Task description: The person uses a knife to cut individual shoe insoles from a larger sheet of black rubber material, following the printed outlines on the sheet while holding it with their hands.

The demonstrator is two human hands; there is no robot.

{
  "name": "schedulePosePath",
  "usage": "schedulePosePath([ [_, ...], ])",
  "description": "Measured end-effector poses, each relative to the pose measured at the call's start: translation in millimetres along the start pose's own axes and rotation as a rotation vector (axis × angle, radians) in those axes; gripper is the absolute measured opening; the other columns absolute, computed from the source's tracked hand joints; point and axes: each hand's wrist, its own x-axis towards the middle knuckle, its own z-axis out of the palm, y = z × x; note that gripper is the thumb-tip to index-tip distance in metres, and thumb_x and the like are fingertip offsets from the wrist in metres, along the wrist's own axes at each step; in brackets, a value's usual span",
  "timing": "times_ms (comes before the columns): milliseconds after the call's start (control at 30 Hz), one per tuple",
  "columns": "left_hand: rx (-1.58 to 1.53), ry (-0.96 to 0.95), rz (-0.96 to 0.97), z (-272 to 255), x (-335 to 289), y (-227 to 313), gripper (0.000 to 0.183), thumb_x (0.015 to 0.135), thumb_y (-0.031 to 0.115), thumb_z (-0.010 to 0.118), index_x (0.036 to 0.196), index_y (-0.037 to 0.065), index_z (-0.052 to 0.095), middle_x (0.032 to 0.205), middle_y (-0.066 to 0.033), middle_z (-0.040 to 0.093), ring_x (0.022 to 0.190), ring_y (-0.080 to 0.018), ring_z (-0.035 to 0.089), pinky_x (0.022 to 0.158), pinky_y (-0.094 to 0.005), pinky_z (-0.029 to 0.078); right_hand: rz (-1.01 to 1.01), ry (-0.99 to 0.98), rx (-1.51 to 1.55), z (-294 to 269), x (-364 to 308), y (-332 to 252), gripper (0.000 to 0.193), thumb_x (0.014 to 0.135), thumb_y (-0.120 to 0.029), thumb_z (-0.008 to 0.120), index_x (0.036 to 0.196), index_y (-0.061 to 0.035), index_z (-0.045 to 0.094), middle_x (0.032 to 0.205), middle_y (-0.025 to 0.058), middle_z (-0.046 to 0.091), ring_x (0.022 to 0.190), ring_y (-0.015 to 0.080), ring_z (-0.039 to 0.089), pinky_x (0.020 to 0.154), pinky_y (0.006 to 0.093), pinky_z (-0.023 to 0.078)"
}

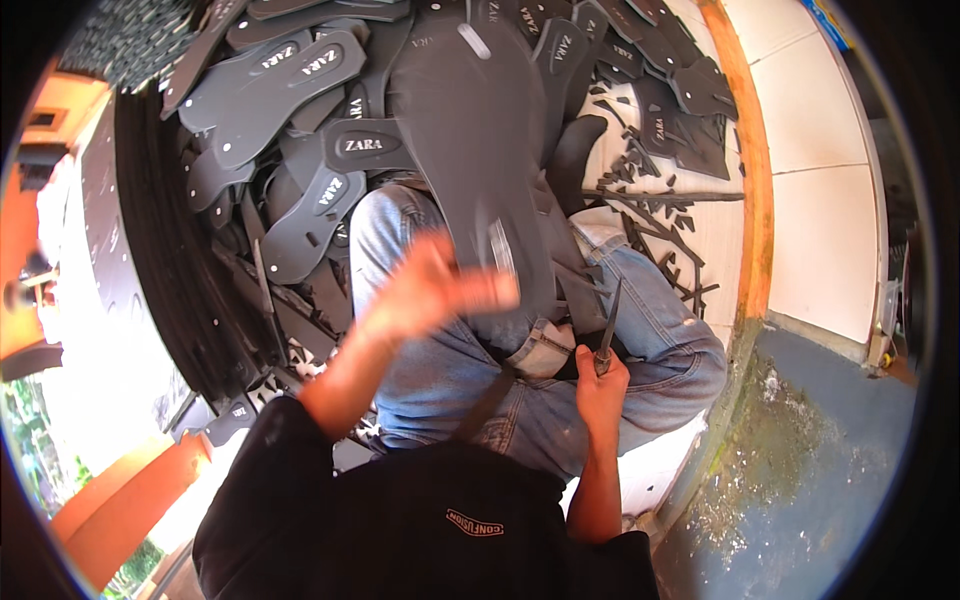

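Across my lap lies a large dark grey foam sole piece (470,120), wide at the far end and narrowing toward me. It has a pale oblong mark near each end. Over its near end is my left hand (425,290), blurred by motion, its fingers stretched out to the right and apart from the thumb. Whether they touch the piece I cannot tell. My right hand (600,385), beside my right thigh, is closed round the handle of a knife (611,325) with a narrow, pointed blade directed up and away from me.
Several dark grey sandal soles (290,85) with pale printing are heaped ahead and to the left. Black offcuts (650,165) litter the white surface at the right, bounded by an orange edge (752,160). A curved stack of black strips (165,250) stands at the left.
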Motion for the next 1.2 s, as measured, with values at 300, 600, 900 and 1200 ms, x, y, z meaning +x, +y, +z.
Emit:
schedulePosePath([
  [300,0.103,0.95,0.327,-144.8,-31.1,-32.2,0.036,0.085,0.022,0.063,0.111,-0.002,0.058,0.094,-0.01,0.064,0.082,-0.0155,0.061,0.073,-0.0264,0.05,-0.134,-0.035,0.027,14.3,6.2,-19.2,0.033,0.084,-0.019,0.062,0.066,0.0036,0.047,0.052,0.0103,0.045,0.049,0.0172,0.039,0.05,0.0351,0.036],
  [600,1.171,1.198,-0.24,-163.6,-158.2,-207.4,0.041,0.077,0.015,0.062,0.114,0.001,0.052,0.11,-0.0201,0.054,0.106,-0.0342,0.051,0.091,-0.04,0.041,-0.159,-0.079,-0.076,18.7,17.0,-16.1,0.026,0.083,-0.021,0.062,0.079,0.0041,0.056,0.061,0.0162,0.056,0.054,0.0283,0.053,0.055,0.0374,0.042],
  [900,1.195,1.446,-0.187,-169.0,-168.3,-270.5,0.053,0.077,0.007,0.052,0.126,-0.005,0.039,0.117,-0.0263,0.049,0.108,-0.0419,0.046,0.094,-0.044,0.036,-0.125,-0.089,-0.098,25.0,5.1,-25.2,0.025,0.082,-0.023,0.064,0.083,0.0009,0.059,0.066,0.0174,0.06,0.06,0.0331,0.06,0.058,0.04,0.045],
  [1200,0.973,1.496,-0.094,-147.3,-166.1,-241.0,0.041,0.075,0.012,0.058,0.111,-0.007,0.053,0.103,-0.0229,0.055,0.094,-0.0383,0.054,0.083,-0.0415,0.043,-0.234,-0.049,-0.094,19.8,9.5,-27.7,0.028,0.082,-0.026,0.064,0.086,0.0007,0.061,0.069,0.0186,0.062,0.067,0.0359,0.063,0.06,0.0416,0.047],
])
